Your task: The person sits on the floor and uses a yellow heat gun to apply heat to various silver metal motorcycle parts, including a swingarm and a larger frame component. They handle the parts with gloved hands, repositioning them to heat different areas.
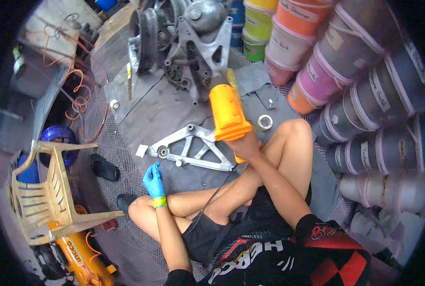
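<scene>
My right hand, bare, grips an orange heat gun by its handle. The gun's metal nozzle points away from me, toward a pile of metal castings. My left hand wears a blue glove with a yellow-green band at the wrist. It is raised above my knee with loosely bent fingers and nothing visible in it. Between my hands and slightly beyond lies a silver triangular metal bracket with a round bearing hole at its left end. Beside that end is a small white piece of paper or tape.
Ahead stand a metal wheel and a silver cast frame. Stacked paint buckets line the right. A tape roll lies on the grey mat. A beige plastic chair and an orange tank are at left.
</scene>
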The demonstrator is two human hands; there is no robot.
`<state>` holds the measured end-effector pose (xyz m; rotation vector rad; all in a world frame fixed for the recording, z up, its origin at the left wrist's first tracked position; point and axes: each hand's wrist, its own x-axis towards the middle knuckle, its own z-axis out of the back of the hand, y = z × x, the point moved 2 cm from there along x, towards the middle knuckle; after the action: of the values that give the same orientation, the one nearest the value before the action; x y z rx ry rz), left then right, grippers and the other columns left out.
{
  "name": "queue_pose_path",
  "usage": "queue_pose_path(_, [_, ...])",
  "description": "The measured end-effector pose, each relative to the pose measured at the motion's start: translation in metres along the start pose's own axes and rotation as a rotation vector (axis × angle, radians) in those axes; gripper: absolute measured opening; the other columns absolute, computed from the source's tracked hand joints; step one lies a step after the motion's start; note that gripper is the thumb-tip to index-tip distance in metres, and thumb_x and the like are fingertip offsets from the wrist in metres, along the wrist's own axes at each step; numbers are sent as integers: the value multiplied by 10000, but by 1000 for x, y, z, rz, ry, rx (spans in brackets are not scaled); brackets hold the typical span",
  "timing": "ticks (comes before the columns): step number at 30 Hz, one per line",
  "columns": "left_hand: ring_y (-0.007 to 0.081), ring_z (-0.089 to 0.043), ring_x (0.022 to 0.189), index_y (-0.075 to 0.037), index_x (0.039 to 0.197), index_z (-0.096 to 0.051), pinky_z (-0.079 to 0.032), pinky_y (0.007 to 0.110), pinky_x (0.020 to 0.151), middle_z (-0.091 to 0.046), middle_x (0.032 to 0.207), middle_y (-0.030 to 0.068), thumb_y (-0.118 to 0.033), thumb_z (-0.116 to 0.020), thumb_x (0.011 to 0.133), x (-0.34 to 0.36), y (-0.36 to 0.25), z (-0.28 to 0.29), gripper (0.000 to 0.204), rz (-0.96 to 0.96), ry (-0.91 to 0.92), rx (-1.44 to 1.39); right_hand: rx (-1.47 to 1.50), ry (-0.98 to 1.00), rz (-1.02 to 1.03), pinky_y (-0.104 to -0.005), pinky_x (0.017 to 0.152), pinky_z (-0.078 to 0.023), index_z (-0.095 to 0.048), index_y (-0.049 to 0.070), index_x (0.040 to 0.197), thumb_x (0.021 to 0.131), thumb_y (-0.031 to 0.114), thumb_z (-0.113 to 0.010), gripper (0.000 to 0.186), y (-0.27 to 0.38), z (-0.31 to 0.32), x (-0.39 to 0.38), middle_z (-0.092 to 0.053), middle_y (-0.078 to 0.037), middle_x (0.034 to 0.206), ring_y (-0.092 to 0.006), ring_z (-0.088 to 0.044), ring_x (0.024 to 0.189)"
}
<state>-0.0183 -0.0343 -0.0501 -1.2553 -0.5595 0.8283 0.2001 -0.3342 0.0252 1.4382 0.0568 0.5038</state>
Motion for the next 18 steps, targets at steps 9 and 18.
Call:
queue_pose_path(9, [38, -431, 566, -7, 1076, -752, -341, 216, 511, -534, 650, -45, -198, -616, 1022, 3, 4, -8, 240, -27, 8, 132, 67, -48, 81, -350, 812, -563, -591, 28, 1286, 788, 190, -862, 590, 8, 6, 1, -743, -132, 1032, -227, -737, 942])
queue_pose_path(18, [34, -403, 547, -10, 1052, -757, -311, 225, 487, -514, 640, -51, -195, -608, 1024, 0, -4, -7, 239, -10, 19, 152, 80, -11, -58, -445, 725, -546, -575, 7, 1139, 751, 204, -849, 514, 1, 4, 0, -714, -220, 901, -406, -705, 889])
